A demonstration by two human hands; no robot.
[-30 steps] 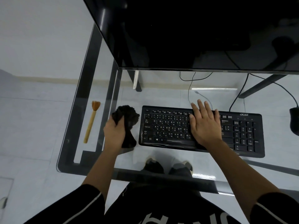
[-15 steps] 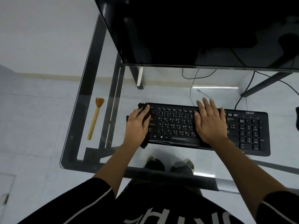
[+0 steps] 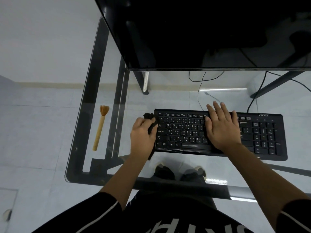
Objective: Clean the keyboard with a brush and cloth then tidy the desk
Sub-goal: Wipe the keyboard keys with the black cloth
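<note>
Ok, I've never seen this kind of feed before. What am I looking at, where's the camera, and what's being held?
There is no machine here. These are a person's two bare hands, filmed by one wide-angle camera worn on their head and looking forward and down. That is why the arms come in from the bottom edge.

The surface is a glass desk, so the floor and the person's shoes show through it. On it lie a black keyboard and, off to the left, a tan brush. A dark monitor fills the top.

The left hand grips a black cloth against the keyboard's left end. The right hand lies flat on the keys, holding nothing.
</note>
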